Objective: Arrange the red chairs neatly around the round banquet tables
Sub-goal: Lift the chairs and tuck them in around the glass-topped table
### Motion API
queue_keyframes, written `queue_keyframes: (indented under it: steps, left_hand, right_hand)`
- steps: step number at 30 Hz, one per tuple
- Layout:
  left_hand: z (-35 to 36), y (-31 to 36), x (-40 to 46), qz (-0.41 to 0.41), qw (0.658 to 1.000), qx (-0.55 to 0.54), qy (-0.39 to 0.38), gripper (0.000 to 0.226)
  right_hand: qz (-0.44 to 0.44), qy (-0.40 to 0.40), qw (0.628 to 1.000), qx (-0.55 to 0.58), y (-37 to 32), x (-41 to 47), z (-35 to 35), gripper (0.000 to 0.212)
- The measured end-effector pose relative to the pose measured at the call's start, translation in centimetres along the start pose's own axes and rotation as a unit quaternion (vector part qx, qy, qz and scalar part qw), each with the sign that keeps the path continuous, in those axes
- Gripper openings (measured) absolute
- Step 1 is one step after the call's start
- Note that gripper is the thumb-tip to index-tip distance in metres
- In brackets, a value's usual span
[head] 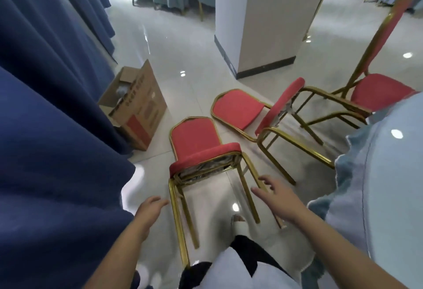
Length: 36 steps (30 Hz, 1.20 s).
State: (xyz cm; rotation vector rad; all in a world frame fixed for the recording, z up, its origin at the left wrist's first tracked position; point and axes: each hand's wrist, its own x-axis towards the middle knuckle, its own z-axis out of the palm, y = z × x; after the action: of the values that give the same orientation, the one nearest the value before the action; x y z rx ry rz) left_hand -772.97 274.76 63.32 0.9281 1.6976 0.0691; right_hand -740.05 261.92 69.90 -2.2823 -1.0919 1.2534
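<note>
- Two red chairs lie tipped on their backs on the tiled floor (194,64): the near chair (196,144) at 12 o'clock from the person, the second chair (238,107) at 1 o'clock. A third chair (377,89) stands upright at 2 o'clock, beside the pale-clothed desk (389,174) at 3 o'clock.
- Left hand (148,208) and right hand (277,193) are both released, fingers spread, grasping nothing. Each hovers close to a gold leg of the near chair; contact cannot be confirmed.
- Risk: lifting by the legs alone could let the chair swing, striking the second chair's frame just beside it.
- Risk: the glossy floor may let the backrest slide as the chair is righted.
- Risk: the cardboard box (137,107) at 11 o'clock and blue drapery (57,128) at 9 o'clock narrow the turning room.
- Risk: the person's foot sits between the legs and could be caught.
</note>
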Motion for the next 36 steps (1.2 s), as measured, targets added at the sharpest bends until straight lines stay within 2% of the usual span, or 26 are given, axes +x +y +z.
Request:
queue_keyframes:
  steps: [4,9,13,18,21,24,29,32,36]
  left_hand:
    - [0.8,3.2,3.6,-0.034,0.999,-0.007,0.024,0.049]
    - [1.7,5.4,8.6,-0.1,0.995,-0.011,0.0,0.052]
    - [3.0,7.2,15.3,-0.175,0.982,-0.019,-0.062,0.071]
    - [4.9,8.6,25.4,-0.252,0.963,-0.077,-0.049,0.082]
    - [6.0,7.9,31.2,-0.321,0.945,-0.058,-0.04,0.081]
    - [6.5,6.4,35.5,-0.403,0.912,-0.053,-0.056,0.084]
    - [5.9,4.9,38.6,-0.485,0.865,-0.11,-0.072,0.077]
    - [5.8,4.7,39.5,-0.489,0.86,-0.121,-0.078,0.072]
    - [6.5,4.2,39.9,-0.442,0.87,-0.21,-0.064,0.057]
  right_hand:
    - [0.007,-0.04,0.998,-0.039,-1.7,8.4,-1.9,0.064]
    - [0.084,-0.084,0.992,-0.038,-1.9,18.1,-1.6,0.073]
    - [0.184,-0.082,0.979,0.011,-0.8,26.2,0.0,0.078]
    - [0.27,-0.099,0.955,0.069,0.5,36.0,3.2,0.082]
    - [0.304,-0.114,0.94,0.104,1.7,41.1,5.5,0.073]
    - [0.345,-0.142,0.922,0.1,2.8,45.0,6.6,0.04]
    - [0.407,-0.195,0.886,0.109,2.7,49.1,7.6,0.036]
    - [0.435,-0.2,0.873,0.089,3.9,50.7,8.7,0.034]
    - [0.482,-0.178,0.848,0.129,5.0,51.2,9.8,0.047]
